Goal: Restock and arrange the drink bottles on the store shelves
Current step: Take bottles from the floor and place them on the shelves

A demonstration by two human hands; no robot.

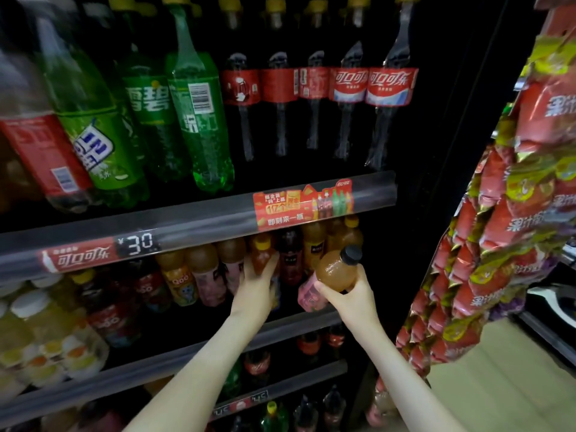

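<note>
My right hand [349,294] grips a small bottle [338,269] of amber drink with a black cap and a pink label, tilted in front of the middle shelf. My left hand [257,282] reaches under the shelf rail and holds a yellow-capped bottle [261,255] of reddish drink that stands in the row. Around it stand more small juice bottles [202,269] with orange, pink and dark labels. A gap in the row shows between my two hands.
The upper shelf holds large green soda bottles [193,113] and cola bottles [349,88]. A shelf rail [199,222] with a price tag runs above my hands. Hanging snack packets [498,229] crowd the right side. Lower shelves hold more cola bottles [308,341].
</note>
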